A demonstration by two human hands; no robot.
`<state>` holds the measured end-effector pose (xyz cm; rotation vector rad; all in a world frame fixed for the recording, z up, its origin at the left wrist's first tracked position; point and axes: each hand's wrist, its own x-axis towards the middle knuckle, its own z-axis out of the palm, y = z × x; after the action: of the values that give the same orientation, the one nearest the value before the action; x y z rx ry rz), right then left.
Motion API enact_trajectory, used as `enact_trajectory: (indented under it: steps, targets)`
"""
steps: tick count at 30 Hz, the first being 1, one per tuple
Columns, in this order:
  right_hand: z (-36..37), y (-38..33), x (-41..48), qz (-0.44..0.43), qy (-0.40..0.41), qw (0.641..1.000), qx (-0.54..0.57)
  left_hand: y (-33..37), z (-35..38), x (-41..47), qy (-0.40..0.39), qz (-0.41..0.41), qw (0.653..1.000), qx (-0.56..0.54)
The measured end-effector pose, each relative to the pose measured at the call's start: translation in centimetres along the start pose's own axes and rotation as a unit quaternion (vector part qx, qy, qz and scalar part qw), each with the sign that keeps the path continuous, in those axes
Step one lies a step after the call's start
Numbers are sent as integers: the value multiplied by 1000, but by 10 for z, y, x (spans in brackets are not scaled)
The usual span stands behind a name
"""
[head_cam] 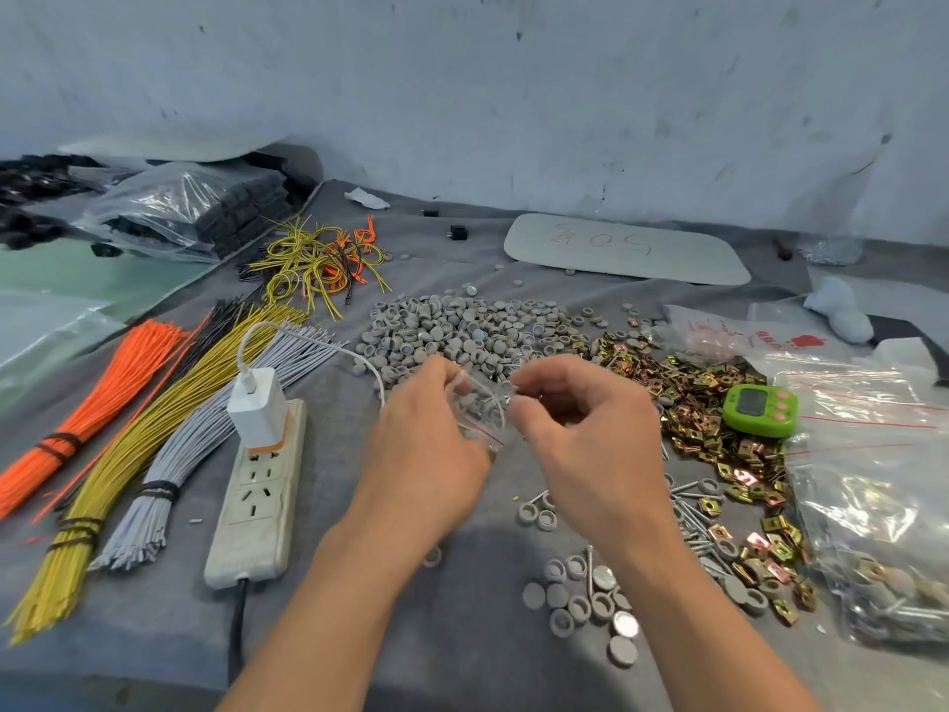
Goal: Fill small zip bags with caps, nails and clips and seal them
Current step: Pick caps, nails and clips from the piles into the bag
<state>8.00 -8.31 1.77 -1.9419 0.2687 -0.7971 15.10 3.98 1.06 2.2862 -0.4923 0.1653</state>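
A person's two hands met above a grey cloth-covered worktop (462,634). The left hand (426,429) pinched one side of a small zip bag (480,411), clear with a red line by its zip strip. The right hand (580,423), fingers curled, pinched the opposite rim, so the bag hung between both hands. A few grey caps showed inside it. The big heap of caps (462,331) lay just beyond the hands, brass-coloured clips (708,403) to the right of the right hand, and nails (693,511) beside the right forearm.

The bag probably needed nails and clips next. Keeping the mouth held wide and upright would stop the caps spilling; sealing should wait until the zip track was free of parts.
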Motion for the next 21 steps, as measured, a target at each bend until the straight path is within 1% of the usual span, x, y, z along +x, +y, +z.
enact_trajectory:
  steps: [2, 4, 7, 10, 12, 15, 16, 17, 18, 20, 21]
  targets:
    - [-2, -11, 1, -18, -31, 999, 14, 3, 2, -2, -26, 23, 999, -1]
    - [2, -14, 1, -15, -60, 998, -20, 6, 4, -4, -54, 42, 998, -15]
    - [5, -10, 1, 8, -56, 996, -67, 10, 6, -5, -84, 45, 995, -36]
    - [2, -6, 1, 24, -26, 998, -52, 11, 7, -5, -90, 32, 994, -45]
    - [-2, -5, 0, 12, 23, 999, -43, 11, 8, -3, -79, 17, 995, -58]
    - [-7, -2, -1, 21, 97, 990, -97, 12, 9, -2, -40, -9, 995, -86]
    - [-7, -2, -1, 49, 92, 988, -113, 13, 9, -2, -25, -15, 995, -94]
    - [-7, 0, -1, 83, 61, 988, -112, 14, 8, -2, -16, -15, 995, -98]
    - [-8, 0, 0, 120, 12, 989, -87, 15, 8, -2, -14, -9, 995, -94]
    - [-7, 0, 0, 180, -91, 978, -40, 16, 8, -3, -32, 20, 997, -68]
    - [-7, 0, 0, 192, -112, 974, -49, 16, 9, -4, -45, 34, 997, -50]
